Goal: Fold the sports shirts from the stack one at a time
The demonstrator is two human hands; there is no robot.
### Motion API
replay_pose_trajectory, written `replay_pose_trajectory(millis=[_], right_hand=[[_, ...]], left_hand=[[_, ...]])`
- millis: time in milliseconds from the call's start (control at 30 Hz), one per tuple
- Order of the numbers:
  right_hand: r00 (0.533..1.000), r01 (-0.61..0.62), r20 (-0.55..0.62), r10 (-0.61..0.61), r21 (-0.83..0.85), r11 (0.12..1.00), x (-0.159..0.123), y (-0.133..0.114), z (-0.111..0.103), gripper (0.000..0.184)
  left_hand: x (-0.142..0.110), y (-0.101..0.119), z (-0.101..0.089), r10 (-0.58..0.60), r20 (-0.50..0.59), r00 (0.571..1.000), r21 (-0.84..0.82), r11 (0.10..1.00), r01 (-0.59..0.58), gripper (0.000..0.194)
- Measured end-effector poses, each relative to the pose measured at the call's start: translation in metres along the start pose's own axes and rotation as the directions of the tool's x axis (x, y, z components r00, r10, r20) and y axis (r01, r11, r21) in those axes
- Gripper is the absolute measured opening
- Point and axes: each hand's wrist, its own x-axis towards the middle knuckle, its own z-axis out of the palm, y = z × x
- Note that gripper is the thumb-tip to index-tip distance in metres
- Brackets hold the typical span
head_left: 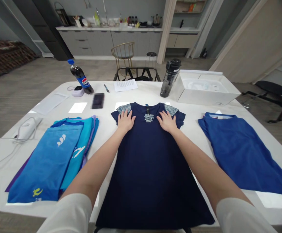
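A navy short-sleeved top [150, 168] lies flat on the white table [196, 132], collar away from me, its hem hanging over the near edge. Patterned blue trim shows at its shoulders and neckline. My left hand [125, 121] rests flat on the top's left shoulder area, fingers spread and open. My right hand [167, 121] lies flat on the right shoulder area, fingers also spread. Neither hand holds anything.
A stack of folded light-blue shirts [58, 155] lies to the left, a royal-blue shirt [240, 152] to the right. Farther back stand a cola bottle [80, 77], a phone [97, 100], a pen [106, 88], paper [125, 85], a dark water bottle [170, 78], a white box [204, 89]. A white device with cable [25, 129] sits far left.
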Motion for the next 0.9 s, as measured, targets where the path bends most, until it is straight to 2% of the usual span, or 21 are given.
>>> replay_pose_trajectory(millis=[167, 367, 567, 633, 800, 900], right_hand=[[1.0, 0.004, 0.013, -0.002, -0.101, 0.995, 0.03, 0.001, 0.01, 0.075], [0.999, 0.034, 0.027, -0.031, -0.105, 0.994, 0.065, 0.012, 0.008, 0.074], [0.996, -0.09, 0.006, 0.092, -0.118, 0.989, 0.071, 0.038, 0.001, 0.075], [0.996, -0.091, 0.003, 0.092, -0.119, 0.989, 0.068, 0.037, 0.001, 0.076], [0.996, -0.069, 0.048, 0.074, -0.115, 0.991, 0.062, 0.013, 0.0, 0.072], [0.996, -0.065, -0.065, 0.06, -0.075, 0.995, 0.065, 0.015, -0.01, 0.063]], left_hand=[[0.035, -0.015, 0.008, -0.012, 0.004, 1.0, -0.001, 1.0, 0.012, 0.07], [0.062, -0.023, 0.005, -0.039, 0.039, 0.998, 0.004, 0.999, 0.039, 0.073], [0.066, -0.035, 0.002, -0.021, 0.05, 0.999, 0.029, 0.999, 0.019, 0.075], [0.066, -0.035, 0.003, -0.015, 0.048, 0.999, 0.039, 0.999, 0.013, 0.076], [0.065, -0.023, 0.0, -0.028, 0.058, 0.998, 0.068, 0.997, 0.024, 0.076], [0.059, -0.003, -0.008, 0.034, -0.068, 0.997, 0.065, 0.997, -0.03, 0.068]])
